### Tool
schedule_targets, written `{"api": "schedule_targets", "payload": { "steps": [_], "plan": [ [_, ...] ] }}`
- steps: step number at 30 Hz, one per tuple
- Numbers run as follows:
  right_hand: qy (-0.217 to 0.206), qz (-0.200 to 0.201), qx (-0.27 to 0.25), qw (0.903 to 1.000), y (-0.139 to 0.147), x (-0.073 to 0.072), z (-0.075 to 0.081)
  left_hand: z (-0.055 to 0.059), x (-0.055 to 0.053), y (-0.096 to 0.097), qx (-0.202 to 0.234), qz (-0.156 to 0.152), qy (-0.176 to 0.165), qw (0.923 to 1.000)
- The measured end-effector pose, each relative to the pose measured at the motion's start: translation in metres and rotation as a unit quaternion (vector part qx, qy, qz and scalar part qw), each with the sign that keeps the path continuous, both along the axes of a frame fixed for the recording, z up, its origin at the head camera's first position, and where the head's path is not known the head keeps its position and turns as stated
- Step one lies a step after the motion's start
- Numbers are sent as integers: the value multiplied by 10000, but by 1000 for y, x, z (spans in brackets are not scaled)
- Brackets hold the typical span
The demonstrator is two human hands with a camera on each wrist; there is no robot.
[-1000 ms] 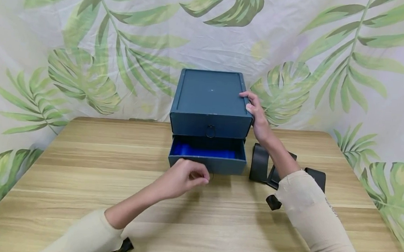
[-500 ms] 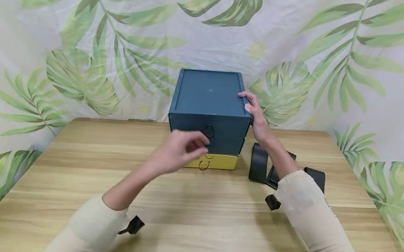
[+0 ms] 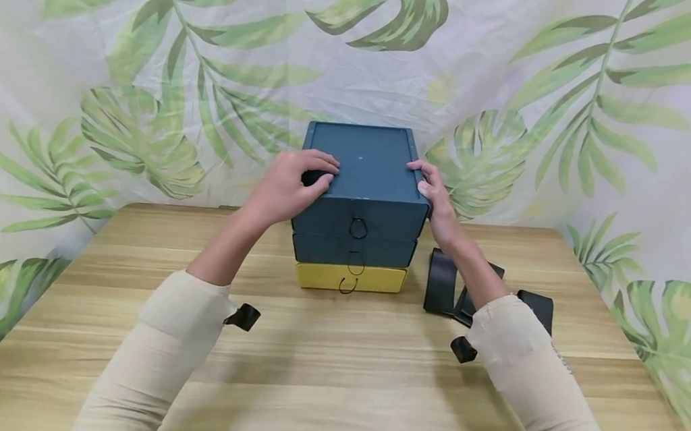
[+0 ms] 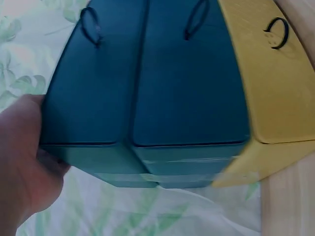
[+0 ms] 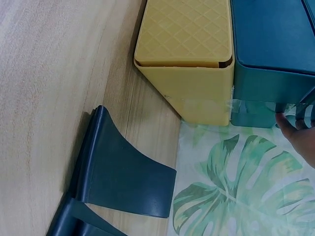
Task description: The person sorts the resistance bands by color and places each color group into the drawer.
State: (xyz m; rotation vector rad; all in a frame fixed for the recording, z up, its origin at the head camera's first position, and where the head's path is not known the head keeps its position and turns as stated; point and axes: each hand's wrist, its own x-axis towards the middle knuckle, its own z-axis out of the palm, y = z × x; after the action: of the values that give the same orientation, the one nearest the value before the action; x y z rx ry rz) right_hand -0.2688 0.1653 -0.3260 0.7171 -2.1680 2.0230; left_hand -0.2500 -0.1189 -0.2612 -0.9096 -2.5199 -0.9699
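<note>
A stacked drawer unit stands on the wooden table in the head view: two dark blue drawers (image 3: 318, 247) above a yellow one (image 3: 377, 279), all pushed in, each with a thin black loop handle (image 3: 359, 228) on its front. My left hand (image 3: 287, 187) holds the upper left edge, thumb and fingertips on the top (image 3: 368, 156). Opposite it, my right hand (image 3: 439, 199) grips the upper right edge, with some fingers down the side wall. The left wrist view shows the left hand (image 4: 24, 162) against the top blue tier; fingers of the right hand (image 5: 300, 137) touch the blue side in the right wrist view.
Several black curved stands (image 3: 441, 284) lie right of the drawers, partly hidden under my right forearm. A black piece (image 3: 245, 316) shows at the left sleeve cuff, another (image 3: 463, 349) at the right. A leaf-patterned cloth (image 3: 222, 84) hangs behind the table.
The middle blue drawer, open one second ago with blue inside, has been pushed in. My left hand has risen from its front to the unit's upper left edge. The right hand stays put.
</note>
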Motion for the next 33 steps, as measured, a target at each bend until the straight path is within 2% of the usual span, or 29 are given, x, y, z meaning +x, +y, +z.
{"api": "schedule_targets", "payload": {
  "steps": [4,9,16,19,24,26,28,31,33],
  "plan": [
    [-45,-10,43,10000,-1,1,-1,-11,-3,-1,385,-79,-23,9992],
    [-65,25,42,10000,-1,2,1,-15,-4,-4,705,-298,14,9971],
    [-166,31,132,9998,2,5,2,-28,-8,0,1310,-230,366,9904],
    [-229,65,284,9993,7,11,2,-31,-7,2,1413,-232,449,9887],
    [-361,64,325,9988,14,25,-1,-32,-7,1,1383,-303,396,9891],
    [-439,-203,244,9985,15,33,-1,-32,-7,0,1391,-303,408,9890],
    [-579,-737,125,9955,14,41,-2,-33,-8,0,1424,-291,452,9883],
    [-976,-1584,-112,9825,11,53,-5,-34,-9,1,1494,-257,511,9871],
    [-1275,-1966,-128,9721,9,60,-8,-34,-9,1,1511,-245,539,9868]
  ]
}}
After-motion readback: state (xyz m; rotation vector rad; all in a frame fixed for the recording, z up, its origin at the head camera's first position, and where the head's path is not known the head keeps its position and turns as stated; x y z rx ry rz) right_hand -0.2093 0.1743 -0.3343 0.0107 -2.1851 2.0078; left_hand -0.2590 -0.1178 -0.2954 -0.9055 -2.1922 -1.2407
